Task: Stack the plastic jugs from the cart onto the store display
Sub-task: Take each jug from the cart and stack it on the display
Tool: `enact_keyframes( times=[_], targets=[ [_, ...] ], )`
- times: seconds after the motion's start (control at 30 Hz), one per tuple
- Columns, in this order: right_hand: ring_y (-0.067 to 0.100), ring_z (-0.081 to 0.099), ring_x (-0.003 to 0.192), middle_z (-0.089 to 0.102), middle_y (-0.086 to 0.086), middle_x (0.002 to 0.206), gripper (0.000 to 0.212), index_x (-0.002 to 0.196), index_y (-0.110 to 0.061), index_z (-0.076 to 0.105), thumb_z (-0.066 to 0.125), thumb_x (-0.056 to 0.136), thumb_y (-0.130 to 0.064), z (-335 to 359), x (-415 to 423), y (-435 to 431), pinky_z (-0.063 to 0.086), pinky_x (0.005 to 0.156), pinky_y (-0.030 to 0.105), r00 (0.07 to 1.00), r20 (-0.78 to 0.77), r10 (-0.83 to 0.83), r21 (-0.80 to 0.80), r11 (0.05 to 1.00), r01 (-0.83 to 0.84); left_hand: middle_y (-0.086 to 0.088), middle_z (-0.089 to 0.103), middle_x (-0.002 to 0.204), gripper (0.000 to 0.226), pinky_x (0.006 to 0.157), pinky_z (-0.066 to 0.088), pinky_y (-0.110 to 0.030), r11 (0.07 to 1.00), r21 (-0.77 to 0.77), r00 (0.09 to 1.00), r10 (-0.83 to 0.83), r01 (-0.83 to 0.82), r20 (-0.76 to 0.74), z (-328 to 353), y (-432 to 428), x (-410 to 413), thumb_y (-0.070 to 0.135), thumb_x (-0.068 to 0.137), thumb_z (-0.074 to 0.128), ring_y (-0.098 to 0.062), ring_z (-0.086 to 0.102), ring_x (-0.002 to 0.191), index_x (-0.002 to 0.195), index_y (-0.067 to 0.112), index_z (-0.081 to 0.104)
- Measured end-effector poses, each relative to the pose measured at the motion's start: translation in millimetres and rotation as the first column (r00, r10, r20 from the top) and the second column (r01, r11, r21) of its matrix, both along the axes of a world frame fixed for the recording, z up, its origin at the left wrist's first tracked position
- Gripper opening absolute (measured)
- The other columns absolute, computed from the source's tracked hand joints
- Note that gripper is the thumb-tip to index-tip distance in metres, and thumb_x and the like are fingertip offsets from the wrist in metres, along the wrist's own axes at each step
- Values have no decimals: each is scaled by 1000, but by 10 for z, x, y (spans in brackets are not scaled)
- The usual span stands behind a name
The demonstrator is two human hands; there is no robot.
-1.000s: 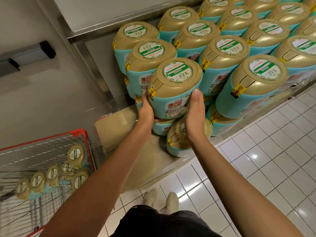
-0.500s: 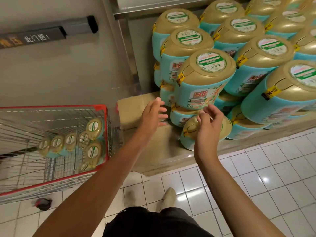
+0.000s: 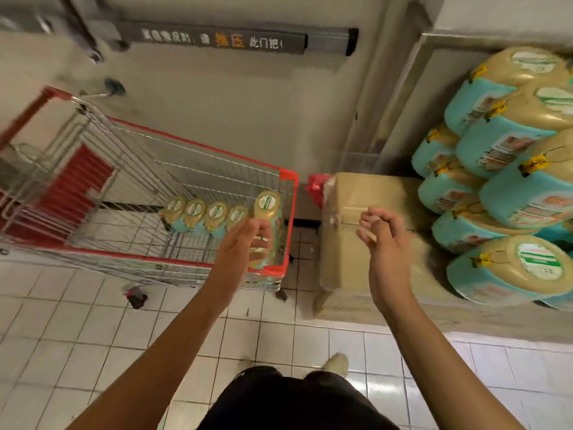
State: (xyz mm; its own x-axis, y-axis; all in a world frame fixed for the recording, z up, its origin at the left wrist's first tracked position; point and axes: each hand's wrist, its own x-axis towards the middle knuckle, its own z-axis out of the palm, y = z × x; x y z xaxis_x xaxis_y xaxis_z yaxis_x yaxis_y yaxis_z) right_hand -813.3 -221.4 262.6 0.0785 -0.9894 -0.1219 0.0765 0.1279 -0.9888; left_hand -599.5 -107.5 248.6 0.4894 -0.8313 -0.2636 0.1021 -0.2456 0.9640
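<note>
At 9 o'clock a wire cart (image 3: pixel 198 145) with a red rim stands on the tiled floor (image 3: pixel 62 336). Five jugs (image 3: pixel 215 214) stand in a row on its bottom, gold tops up, the rightmost tucked into the cart's corner toward 3 o'clock. The left hand (image 3: pixel 238 252) hovers over that corner, its fingers loosely bent and empty. Blur hides whether the fingertips touch the corner jug. The right hand (image 3: pixel 384 243) hangs at 2 o'clock of the left one, over a brown box (image 3: pixel 366 193), its fingers slackly curled round nothing. At 3 o'clock the stack (image 3: pixel 511 187) of teal jugs rises in tiers on the display, just beside the box. At 12 o'clock a grey bar (image 3: pixel 217 41) with printed characters crosses the wall. At 6 o'clock black shorts (image 3: pixel 294 401) and one pale shoe (image 3: pixel 336 364) show.
</note>
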Motion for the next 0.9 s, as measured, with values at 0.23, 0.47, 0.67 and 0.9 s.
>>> enact_keyframes(
  times=[0.23,0.47,0.67,0.9],
  targets=[
    [19,66,104,71,10,110,16,102,-22,69,55,104,-14,-226,1168,721,52,93,37,977,-15,213,50,976,-212,-11,71,100,38,75,57,-30,979,31,977,205,-203,-66,-188,1104,981,32,110,40,-21,69,88,114,5,67],
    [14,71,104,74,3,110,21,108,-12,68,48,111,-17,-275,1994,1048,56,93,28,913,-75,400,93,915,-393,-16,73,104,36,81,56,-40,939,44,938,343,-341,-53,-268,1710,1632,30,112,39,-25,71,91,108,11,69],
    [14,72,103,74,2,106,21,110,-12,67,47,111,-18,-418,2558,921,57,97,33,881,-91,464,159,880,-447,-12,73,106,36,80,58,-36,913,61,912,407,-404,-48,-418,1776,2056,32,112,37,-25,72,96,111,13,68],
    [24,70,99,72,8,105,23,116,-2,63,47,111,-17,-692,3166,309,57,96,39,876,-75,477,258,858,-445,-9,73,107,37,80,58,-34,903,135,911,412,-407,-11,-635,1252,2745,34,113,37,-23,71,95,111,15,68]
  ],
)
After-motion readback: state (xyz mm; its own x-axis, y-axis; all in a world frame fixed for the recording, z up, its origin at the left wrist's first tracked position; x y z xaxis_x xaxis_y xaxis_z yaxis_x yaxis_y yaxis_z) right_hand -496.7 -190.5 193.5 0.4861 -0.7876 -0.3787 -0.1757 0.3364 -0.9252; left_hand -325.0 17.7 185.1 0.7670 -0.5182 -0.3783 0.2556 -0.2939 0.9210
